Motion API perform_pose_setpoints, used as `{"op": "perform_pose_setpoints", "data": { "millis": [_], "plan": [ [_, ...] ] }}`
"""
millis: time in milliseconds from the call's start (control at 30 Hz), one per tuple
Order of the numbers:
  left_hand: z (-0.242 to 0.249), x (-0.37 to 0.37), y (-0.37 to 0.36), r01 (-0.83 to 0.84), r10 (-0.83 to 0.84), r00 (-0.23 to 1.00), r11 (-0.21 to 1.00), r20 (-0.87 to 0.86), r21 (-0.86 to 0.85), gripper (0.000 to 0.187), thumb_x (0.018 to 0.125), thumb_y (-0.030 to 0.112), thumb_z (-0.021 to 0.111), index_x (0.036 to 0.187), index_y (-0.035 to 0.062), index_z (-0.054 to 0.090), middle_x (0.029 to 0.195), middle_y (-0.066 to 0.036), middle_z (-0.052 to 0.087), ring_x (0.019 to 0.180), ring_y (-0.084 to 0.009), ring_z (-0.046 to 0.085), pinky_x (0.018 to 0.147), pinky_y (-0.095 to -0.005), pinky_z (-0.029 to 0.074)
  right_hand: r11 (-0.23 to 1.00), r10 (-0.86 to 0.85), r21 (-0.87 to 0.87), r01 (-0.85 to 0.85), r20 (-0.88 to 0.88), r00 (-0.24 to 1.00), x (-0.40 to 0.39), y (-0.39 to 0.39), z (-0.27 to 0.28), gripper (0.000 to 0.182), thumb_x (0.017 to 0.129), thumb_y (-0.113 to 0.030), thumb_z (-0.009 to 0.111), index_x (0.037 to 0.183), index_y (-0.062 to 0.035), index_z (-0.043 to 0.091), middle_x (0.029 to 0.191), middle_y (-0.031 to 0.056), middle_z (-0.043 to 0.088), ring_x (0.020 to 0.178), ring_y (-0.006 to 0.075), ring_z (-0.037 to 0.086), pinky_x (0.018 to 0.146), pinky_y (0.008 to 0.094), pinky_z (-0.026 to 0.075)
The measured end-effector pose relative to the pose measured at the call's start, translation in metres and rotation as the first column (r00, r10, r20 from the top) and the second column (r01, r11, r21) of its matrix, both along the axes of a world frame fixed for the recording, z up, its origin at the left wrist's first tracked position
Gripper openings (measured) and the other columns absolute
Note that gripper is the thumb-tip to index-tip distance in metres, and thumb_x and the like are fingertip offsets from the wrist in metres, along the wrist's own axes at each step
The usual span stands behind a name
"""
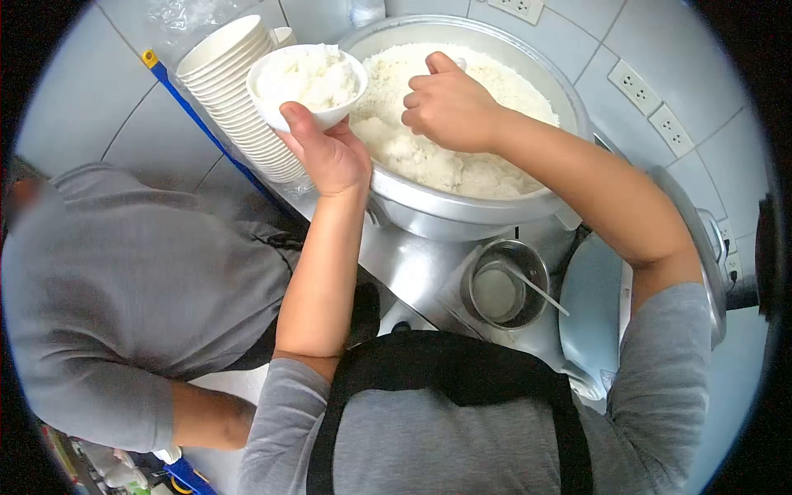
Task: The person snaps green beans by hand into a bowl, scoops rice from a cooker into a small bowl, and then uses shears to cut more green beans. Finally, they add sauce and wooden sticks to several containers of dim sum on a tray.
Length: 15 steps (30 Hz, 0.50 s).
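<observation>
My left hand point(328, 157) holds up a white bowl point(323, 120) heaped with cooked rice point(305, 77), its thumb against the near side. The bowl is at the left edge of a large metal pot point(450, 216) full of rice point(437, 165). Over that rice, my right hand point(454, 107) is closed in a fist. A small pale end, like a utensil handle, shows beside its thumb; the rest is hidden by the hand. Left of the bowl leans a tall stack of white paper bowls point(247, 115).
A small metal pot point(540, 264) with cloudy liquid and a pale-handled utensil stands on the steel counter point(412, 264). Right of it is a light blue container point(590, 305). A co-worker in a grey shirt point(157, 272) is close on my left. Wall sockets point(635, 85) are at right.
</observation>
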<state>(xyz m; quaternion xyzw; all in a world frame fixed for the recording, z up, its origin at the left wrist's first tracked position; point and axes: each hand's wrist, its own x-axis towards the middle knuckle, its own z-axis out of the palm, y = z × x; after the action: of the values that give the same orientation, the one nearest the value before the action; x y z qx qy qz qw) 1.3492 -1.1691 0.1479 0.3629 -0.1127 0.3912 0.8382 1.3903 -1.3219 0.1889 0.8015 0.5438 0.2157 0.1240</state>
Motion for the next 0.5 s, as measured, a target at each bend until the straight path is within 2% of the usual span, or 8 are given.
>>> {"op": "perform_pose_setpoints", "data": {
  "millis": [67, 167, 300, 367, 467, 500],
  "plan": [
    [0.001, 0.001, -0.001, -0.003, 0.003, 1.0, 1.0, -0.001, 0.001, 0.081, 0.075, 0.065, 0.051, 0.13, 0.0081, 0.033, 0.125, -0.009, 0.045, 0.114, -0.0233, 0.046, 0.093, -0.0406, 0.043, 0.999, 0.011, 0.038, -0.007, -0.091, 0.996, -0.006, -0.006, 0.007, 0.01, 0.071, -0.019, 0.061, 0.061, -0.0157, 0.06, 0.059, -0.0038, 0.053, 0.071, 0.0141, 0.05, 0.078, 0.0325, 0.031],
    [0.0, 0.002, -0.001, -0.014, 0.014, 1.0, 1.0, 0.005, 0.014, 0.079, 0.076, 0.062, 0.053, 0.13, 0.0075, 0.033, 0.125, -0.009, 0.045, 0.115, -0.0239, 0.046, 0.092, -0.0412, 0.043, 0.998, -0.06, -0.015, 0.058, -0.175, 0.983, -0.011, -0.005, 0.015, 0.01, 0.07, -0.023, 0.064, 0.062, -0.0163, 0.062, 0.059, -0.0034, 0.055, 0.067, 0.0147, 0.05, 0.078, 0.0342, 0.031],
    [0.005, 0.0, -0.002, -0.021, 0.02, 0.999, 0.999, 0.038, 0.04, 0.077, 0.078, 0.059, 0.054, 0.129, 0.0069, 0.033, 0.125, -0.01, 0.044, 0.115, -0.0245, 0.046, 0.092, -0.0423, 0.043, 0.978, -0.164, 0.042, 0.203, -0.442, 0.882, -0.006, -0.018, 0.01, 0.011, 0.069, -0.027, 0.066, 0.066, -0.0161, 0.064, 0.06, -0.0028, 0.058, 0.066, 0.0149, 0.051, 0.081, 0.0361, 0.03],
    [0.005, 0.0, -0.002, 0.001, -0.002, 0.999, 0.999, 0.032, 0.037, 0.075, 0.079, 0.058, 0.054, 0.129, 0.0066, 0.033, 0.125, -0.01, 0.044, 0.114, -0.0248, 0.046, 0.092, -0.0429, 0.043, 0.957, -0.23, 0.024, 0.29, -0.548, 0.804, -0.005, -0.031, 0.009, 0.012, 0.069, -0.028, 0.067, 0.07, -0.0159, 0.066, 0.062, -0.0025, 0.06, 0.066, 0.0153, 0.053, 0.085, 0.0362, 0.029],
    [0.005, 0.002, 0.003, 0.095, -0.094, 0.995, 0.994, -0.028, 0.058, 0.073, 0.08, 0.057, 0.052, 0.129, 0.0061, 0.033, 0.124, -0.011, 0.045, 0.114, -0.0253, 0.047, 0.092, -0.0437, 0.043, 0.92, -0.251, 0.04, 0.389, -0.702, 0.667, 0.005, -0.062, 0.005, 0.011, 0.071, -0.024, 0.065, 0.074, -0.0138, 0.067, 0.066, 0.0003, 0.062, 0.068, 0.0146, 0.056, 0.083, 0.0328, 0.035],
    [0.007, 0.003, 0.005, 0.144, -0.139, 0.988, 0.986, -0.066, 0.086, 0.072, 0.081, 0.057, 0.051, 0.129, 0.0059, 0.033, 0.124, -0.011, 0.046, 0.114, -0.0257, 0.047, 0.092, -0.0438, 0.043, 0.864, -0.279, 0.006, 0.503, -0.827, 0.489, 0.005, -0.071, 0.013, 0.011, 0.072, -0.019, 0.062, 0.076, -0.0105, 0.067, 0.07, 0.0034, 0.064, 0.07, 0.0134, 0.058, 0.075, 0.0296, 0.043]
  ]
}}
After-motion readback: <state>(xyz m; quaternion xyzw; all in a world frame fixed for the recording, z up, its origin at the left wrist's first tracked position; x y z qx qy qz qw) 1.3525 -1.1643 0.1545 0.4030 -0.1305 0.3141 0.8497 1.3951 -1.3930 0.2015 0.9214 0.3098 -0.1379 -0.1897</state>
